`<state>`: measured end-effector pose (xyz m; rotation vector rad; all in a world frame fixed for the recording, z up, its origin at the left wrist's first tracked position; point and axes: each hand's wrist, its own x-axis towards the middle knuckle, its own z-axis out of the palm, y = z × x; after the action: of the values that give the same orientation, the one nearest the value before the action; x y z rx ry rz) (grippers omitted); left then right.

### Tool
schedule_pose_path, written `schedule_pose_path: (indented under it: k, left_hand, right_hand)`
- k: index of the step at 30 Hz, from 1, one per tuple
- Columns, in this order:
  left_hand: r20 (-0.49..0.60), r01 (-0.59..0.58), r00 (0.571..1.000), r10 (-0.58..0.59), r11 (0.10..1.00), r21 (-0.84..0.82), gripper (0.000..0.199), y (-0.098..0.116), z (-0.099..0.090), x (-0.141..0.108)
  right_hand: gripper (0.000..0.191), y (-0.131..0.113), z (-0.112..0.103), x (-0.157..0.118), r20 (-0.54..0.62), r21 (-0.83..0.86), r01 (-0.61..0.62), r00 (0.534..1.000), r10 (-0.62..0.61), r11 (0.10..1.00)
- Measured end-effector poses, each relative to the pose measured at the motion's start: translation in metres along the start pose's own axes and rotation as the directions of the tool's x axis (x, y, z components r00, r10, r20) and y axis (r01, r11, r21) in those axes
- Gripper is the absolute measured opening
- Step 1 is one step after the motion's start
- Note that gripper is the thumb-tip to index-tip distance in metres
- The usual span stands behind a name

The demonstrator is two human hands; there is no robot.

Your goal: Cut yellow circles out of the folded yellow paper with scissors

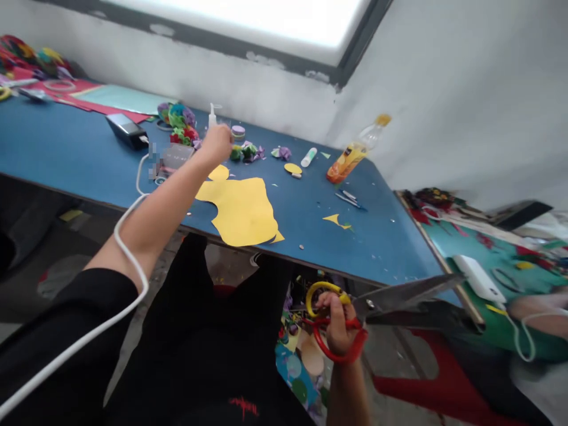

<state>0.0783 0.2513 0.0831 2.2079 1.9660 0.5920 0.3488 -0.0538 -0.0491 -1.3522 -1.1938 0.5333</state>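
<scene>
The paper sheet lay on the tabletop at its near edge. Behind it, toward the wall, the left hand reached among small paper flowers. Left of that hand sat a phone, with a cable running off the near edge. A glue stick and a bottle lay to the right. The right hand held scissors below the tabletop's near edge, blades pointing right.
</scene>
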Motion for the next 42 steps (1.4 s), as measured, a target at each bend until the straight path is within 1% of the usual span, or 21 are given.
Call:
schedule_pose_path:
  k: [2,4,5,7,9,10,11,13,16,17,18,20,22,24,26,29,32,35,39,40,42]
  left_hand:
    - [0.140,-0.005,0.990,-0.002,0.999,0.049,0.040,0.003,0.005,-0.003]
    - [0.248,-0.015,0.969,-0.001,0.998,0.062,0.041,0.002,0.008,-0.017]
    - [0.303,-0.027,0.953,0.003,0.997,0.075,0.045,-0.001,0.008,-0.026]
    - [0.429,-0.068,0.904,0.000,0.987,0.143,0.066,-0.006,0.005,-0.041]
    - [0.522,-0.113,0.852,-0.032,0.963,0.244,0.087,-0.013,0.001,-0.049]
    - [0.543,-0.123,0.838,-0.056,0.950,0.288,0.094,-0.016,0.000,-0.050]
    - [0.548,-0.118,0.833,-0.080,0.941,0.317,0.099,-0.019,-0.001,-0.049]
    - [0.556,-0.084,0.822,-0.121,0.940,0.329,0.102,-0.024,0.001,-0.043]
    - [0.610,-0.041,0.779,-0.142,0.960,0.276,0.095,-0.030,0.004,-0.030]
    - [0.627,-0.047,0.767,-0.134,0.964,0.263,0.091,-0.032,0.005,-0.027]
    - [0.633,-0.063,0.765,-0.117,0.965,0.254,0.085,-0.033,0.006,-0.025]
    - [0.610,-0.099,0.789,-0.067,0.967,0.235,0.070,-0.037,0.005,-0.024]
    - [0.553,-0.097,0.833,-0.014,0.980,0.172,0.051,-0.041,0.004,-0.027]
    - [0.485,-0.035,0.874,0.028,0.999,0.006,0.037,-0.046,0.004,-0.036]
    - [0.416,0.053,0.908,0.053,0.970,-0.239,0.030,-0.049,0.004,-0.049]
    - [0.289,0.135,0.956,0.038,0.821,-0.555,0.024,-0.050,0.009,-0.074]
    - [0.141,0.124,0.990,-0.030,0.670,-0.732,0.019,-0.048,0.019,-0.100]
    - [0.045,0.072,0.997,-0.065,0.511,-0.856,0.017,-0.044,0.029,-0.127]
    - [-0.009,0.013,0.995,-0.098,0.229,-0.973,0.030,-0.035,0.040,-0.165]
    - [-0.020,0.001,0.993,-0.118,0.173,-0.985,0.032,-0.031,0.043,-0.174]
    - [-0.041,-0.024,0.985,-0.166,0.102,-0.994,0.035,-0.025,0.048,-0.193]
  right_hand:
    - [0.048,0.005,0.002,0.000,0.022,-0.024,0.015,1.000,-0.015,1.000]
    - [0.049,0.013,0.003,-0.001,0.063,-0.071,0.002,0.998,0.003,0.997]
    - [0.050,0.018,0.003,-0.002,0.088,-0.099,-0.008,0.996,0.017,0.995]
    - [0.049,0.026,0.002,-0.004,0.158,-0.142,-0.016,0.987,0.038,0.990]
    - [0.048,0.031,0.003,-0.006,0.242,-0.166,-0.007,0.969,0.048,0.986]
    - [0.047,0.031,0.004,-0.007,0.277,-0.170,-0.001,0.960,0.049,0.985]
    - [0.045,0.030,0.007,-0.008,0.310,-0.172,0.002,0.949,0.052,0.985]
    - [0.044,0.026,0.015,-0.008,0.367,-0.166,-0.009,0.928,0.070,0.986]
    - [0.044,0.020,0.030,-0.010,0.445,-0.130,-0.053,0.889,0.106,0.990]
    - [0.046,0.019,0.035,-0.011,0.458,-0.113,-0.071,0.881,0.116,0.991]
    - [0.047,0.019,0.039,-0.012,0.465,-0.095,-0.092,0.877,0.126,0.991]
    - [0.049,0.020,0.045,-0.015,0.473,-0.068,-0.148,0.866,0.163,0.987]
    - [0.049,0.022,0.047,-0.018,0.494,-0.073,-0.220,0.839,0.227,0.973]
    - [0.049,0.025,0.048,-0.021,0.504,-0.099,-0.282,0.812,0.293,0.954]
    - [0.050,0.028,0.049,-0.024,0.501,-0.124,-0.322,0.796,0.339,0.939]
    - [0.052,0.034,0.052,-0.029,0.477,-0.103,-0.375,0.794,0.377,0.921]
    - [0.055,0.043,0.057,-0.032,0.494,-0.073,-0.398,0.782,0.380,0.915]
    - [0.064,0.048,0.059,-0.035,0.563,-0.054,-0.371,0.755,0.335,0.927]
    - [0.081,0.044,0.062,-0.038,0.675,-0.054,-0.261,0.702,0.228,0.964]
    - [0.085,0.040,0.063,-0.038,0.704,-0.059,-0.229,0.680,0.203,0.972]
    - [0.090,0.032,0.065,-0.038,0.745,-0.062,-0.190,0.644,0.172,0.980]
